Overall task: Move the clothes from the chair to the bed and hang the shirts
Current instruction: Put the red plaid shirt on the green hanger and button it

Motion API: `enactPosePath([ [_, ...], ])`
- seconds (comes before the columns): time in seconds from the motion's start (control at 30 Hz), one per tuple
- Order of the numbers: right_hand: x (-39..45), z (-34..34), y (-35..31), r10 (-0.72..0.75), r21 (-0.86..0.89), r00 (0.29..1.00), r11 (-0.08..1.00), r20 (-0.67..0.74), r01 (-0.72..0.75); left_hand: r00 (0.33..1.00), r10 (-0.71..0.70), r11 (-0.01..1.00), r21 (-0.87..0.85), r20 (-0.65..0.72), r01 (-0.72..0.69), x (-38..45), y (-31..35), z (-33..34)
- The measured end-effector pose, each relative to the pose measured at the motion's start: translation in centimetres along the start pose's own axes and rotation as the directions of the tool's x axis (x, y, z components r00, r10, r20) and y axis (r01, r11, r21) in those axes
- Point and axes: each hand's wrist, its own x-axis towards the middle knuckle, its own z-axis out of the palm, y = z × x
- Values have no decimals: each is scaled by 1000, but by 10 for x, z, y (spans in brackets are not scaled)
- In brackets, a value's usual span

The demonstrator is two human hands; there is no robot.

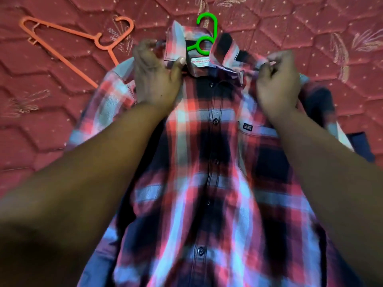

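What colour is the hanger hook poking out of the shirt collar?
Bright green hanger hook, seen in the head view.

Red-blue-white plaid shirt [207,152], green hanger [207,27], orange hanger [68,38], red bed [41,100].

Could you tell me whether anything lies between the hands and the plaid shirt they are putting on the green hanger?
Nothing visible does: the left hand and right hand already grip the plaid shirt at its shoulders, with the green hanger poking out of the collar.
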Motion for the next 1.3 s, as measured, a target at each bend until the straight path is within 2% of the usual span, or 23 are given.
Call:
enactPosePath([
  [0.03,-2,1,-5,86,70,996,994,-35,-83,1000,-25,990,-140,-16,23,-5,1,-1],
  [0.07,-7,3,-13,156,144,987,978,-43,-148,997,-78,969,-232,29,83,-11,3,-1],
  [0.13,-21,9,-27,210,270,978,941,10,-205,972,-171,933,-289,162,212,-23,6,3],
  [0.17,-29,14,-30,214,278,973,933,82,-228,961,-185,925,-293,206,241,-30,10,4],
  [0.23,-45,23,-31,163,138,948,969,272,-206,965,-108,959,-231,239,164,-42,15,6],
  [0.3,-60,28,-27,127,-59,908,992,400,-113,956,6,1000,2,294,-6,-50,17,8],
  [0.37,-67,30,-21,63,-69,921,997,385,-39,933,18,981,174,359,-86,-54,16,8],
  [0.43,-64,28,-23,80,-68,947,996,311,-61,932,20,979,181,363,-92,-56,16,9],
  [0.53,-52,27,-30,151,-92,953,987,261,-132,939,-59,998,39,340,49,-50,25,13],
  [0.63,-40,34,-39,218,-140,948,972,233,-189,901,-207,969,-45,381,242,-41,40,24],
  [0.77,-31,48,-45,245,-192,947,960,209,-206,884,-209,950,-130,417,285,-32,49,38],
  [0.83,-33,51,-44,263,-146,945,960,196,-237,885,-179,959,-125,429,255,-32,50,41],
  [0.93,-41,51,-35,292,60,943,951,161,-305,905,-123,979,-101,408,178,-35,51,45],
  [1.03,-48,48,-27,376,288,915,869,145,-402,919,-112,956,-211,378,204,-39,55,43],
  [1.13,-51,46,-20,382,454,904,783,191,-426,923,-103,935,-279,372,217,-45,59,40],
  [1.2,-55,45,-16,343,507,910,755,234,-415,916,-106,934,-276,387,225,-48,59,42],
  [1.3,-61,42,-16,283,460,925,806,252,-372,913,-125,940,-250,387,234,-47,57,44],
])
